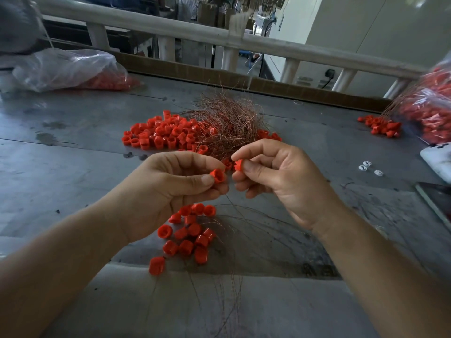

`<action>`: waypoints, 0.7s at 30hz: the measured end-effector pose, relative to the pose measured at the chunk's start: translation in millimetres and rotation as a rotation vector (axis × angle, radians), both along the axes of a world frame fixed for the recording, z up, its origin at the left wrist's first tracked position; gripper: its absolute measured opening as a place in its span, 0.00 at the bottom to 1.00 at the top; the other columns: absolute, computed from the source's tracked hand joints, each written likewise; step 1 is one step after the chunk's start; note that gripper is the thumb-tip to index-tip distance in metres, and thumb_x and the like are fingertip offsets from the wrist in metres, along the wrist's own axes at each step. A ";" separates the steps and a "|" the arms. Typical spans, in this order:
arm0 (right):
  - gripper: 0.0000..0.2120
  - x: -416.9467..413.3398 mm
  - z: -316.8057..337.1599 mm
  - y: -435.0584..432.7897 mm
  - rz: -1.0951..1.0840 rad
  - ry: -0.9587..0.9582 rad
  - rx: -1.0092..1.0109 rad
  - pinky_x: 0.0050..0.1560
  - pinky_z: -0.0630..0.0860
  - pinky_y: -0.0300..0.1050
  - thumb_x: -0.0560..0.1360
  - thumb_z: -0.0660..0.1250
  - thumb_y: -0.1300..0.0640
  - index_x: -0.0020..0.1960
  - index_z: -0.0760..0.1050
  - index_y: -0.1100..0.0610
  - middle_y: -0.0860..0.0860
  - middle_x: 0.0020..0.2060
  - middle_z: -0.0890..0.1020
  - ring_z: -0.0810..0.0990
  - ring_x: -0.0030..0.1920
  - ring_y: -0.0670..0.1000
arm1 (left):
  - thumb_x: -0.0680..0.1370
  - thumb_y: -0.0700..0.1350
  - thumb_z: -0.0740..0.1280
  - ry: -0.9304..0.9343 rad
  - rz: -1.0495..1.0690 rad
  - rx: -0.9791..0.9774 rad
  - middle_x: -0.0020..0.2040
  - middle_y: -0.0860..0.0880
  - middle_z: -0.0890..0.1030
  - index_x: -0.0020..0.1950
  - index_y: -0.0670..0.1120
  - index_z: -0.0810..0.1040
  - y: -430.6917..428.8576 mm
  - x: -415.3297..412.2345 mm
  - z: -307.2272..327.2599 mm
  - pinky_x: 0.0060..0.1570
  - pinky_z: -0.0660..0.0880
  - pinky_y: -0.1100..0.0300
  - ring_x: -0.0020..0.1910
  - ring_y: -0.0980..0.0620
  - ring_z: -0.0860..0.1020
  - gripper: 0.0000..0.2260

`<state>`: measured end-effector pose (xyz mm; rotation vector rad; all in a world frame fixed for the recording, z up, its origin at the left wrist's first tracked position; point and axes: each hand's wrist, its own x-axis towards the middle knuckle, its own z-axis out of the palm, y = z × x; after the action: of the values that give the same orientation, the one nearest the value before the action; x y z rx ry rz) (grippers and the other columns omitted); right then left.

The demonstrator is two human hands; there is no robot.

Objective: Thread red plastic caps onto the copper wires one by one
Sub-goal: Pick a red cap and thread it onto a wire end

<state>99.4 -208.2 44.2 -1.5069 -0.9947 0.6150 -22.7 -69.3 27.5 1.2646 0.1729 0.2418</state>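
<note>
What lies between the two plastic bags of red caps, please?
In the head view, a pile of loose red caps and a tangle of copper wires.

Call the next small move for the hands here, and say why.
Probably ease the right hand a little left, bringing its red cap level with the second red cap pinched in the left hand. Both hands pinch a cap, a small gap apart, in front of the copper wire tangle. No wire tip is discernible between them, so feed slowly.

Scuffed grey worktable point(73, 123), white railing point(195, 32) behind, pale wall point(366, 32) with a plugged socket point(330, 72), dim daylight
</note>
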 end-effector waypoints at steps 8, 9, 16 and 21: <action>0.08 -5.8 -3.9 1.6 -0.044 -0.224 -0.001 0.40 0.78 0.38 0.72 0.68 0.61 0.46 0.75 0.49 0.48 0.36 0.79 0.79 0.37 0.44 | 0.63 0.35 0.66 -0.004 0.061 0.030 0.37 0.44 0.84 0.38 0.43 0.84 -1.9 0.5 -1.4 0.36 0.78 0.65 0.37 0.50 0.83 0.10; 0.09 -7.2 -5.4 2.4 -0.056 -0.277 -0.005 0.43 0.78 0.40 0.72 0.68 0.61 0.46 0.74 0.48 0.46 0.37 0.79 0.79 0.38 0.44 | 0.63 0.35 0.66 -0.006 0.076 0.038 0.37 0.44 0.84 0.38 0.43 0.84 -2.5 0.7 -1.7 0.36 0.78 0.65 0.37 0.50 0.83 0.10; 0.12 -18.3 -11.7 5.2 -0.120 -0.453 0.066 0.46 0.78 0.37 0.68 0.72 0.63 0.46 0.77 0.49 0.45 0.39 0.80 0.80 0.41 0.43 | 0.60 0.37 0.67 -0.006 0.150 0.114 0.35 0.46 0.84 0.37 0.46 0.85 -5.7 1.8 -1.2 0.35 0.78 0.66 0.36 0.52 0.83 0.11; 0.08 -19.9 -12.0 5.2 -0.133 -0.447 0.084 0.43 0.77 0.34 0.67 0.72 0.64 0.44 0.79 0.55 0.45 0.38 0.81 0.81 0.39 0.42 | 0.59 0.37 0.68 -0.005 0.141 0.113 0.34 0.45 0.83 0.35 0.45 0.84 -8.2 1.4 -0.4 0.34 0.78 0.66 0.34 0.52 0.83 0.09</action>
<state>79.5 -203.0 32.2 -1.6562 -1.2270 0.1382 -21.3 -77.5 27.1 1.3655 0.2474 0.3807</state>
